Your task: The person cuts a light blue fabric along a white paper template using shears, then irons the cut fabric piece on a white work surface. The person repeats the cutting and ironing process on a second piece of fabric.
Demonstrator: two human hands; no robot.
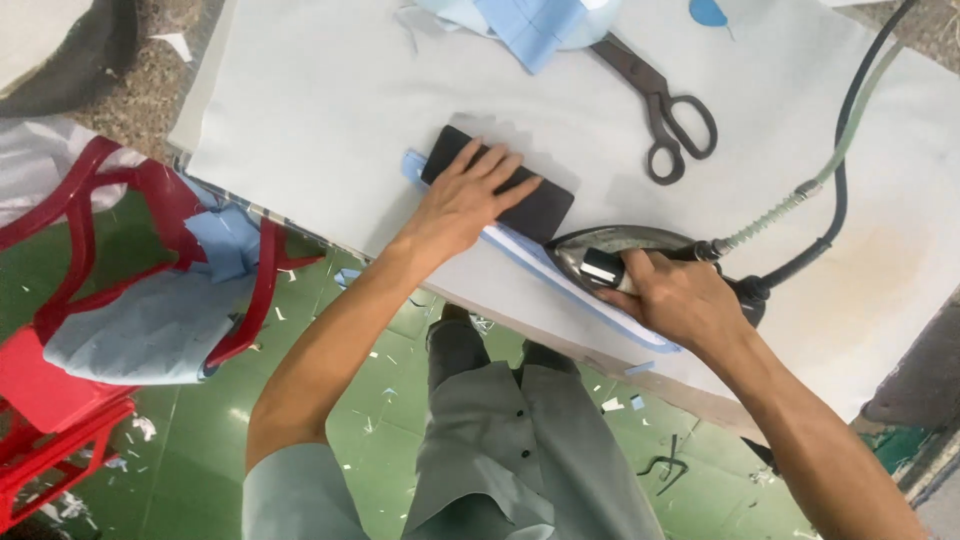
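Note:
My left hand (470, 195) lies flat, fingers spread, on a black rectangular block (545, 205) that rests on a narrow light-blue fabric strip (520, 252) along the near edge of the white ironing table (340, 100). My right hand (675, 298) is closed around the handle of a steam iron (610, 250), whose nose sits on the strip just right of the block. A black cord and a pale green hose (850, 140) run from the iron toward the far right.
Large dark scissors (665, 110) lie on the table behind the iron. Blue fabric pieces (530, 25) sit at the far edge. A red chair (90, 300) holding pale blue cloth stands left of me on the green tiled floor littered with scraps.

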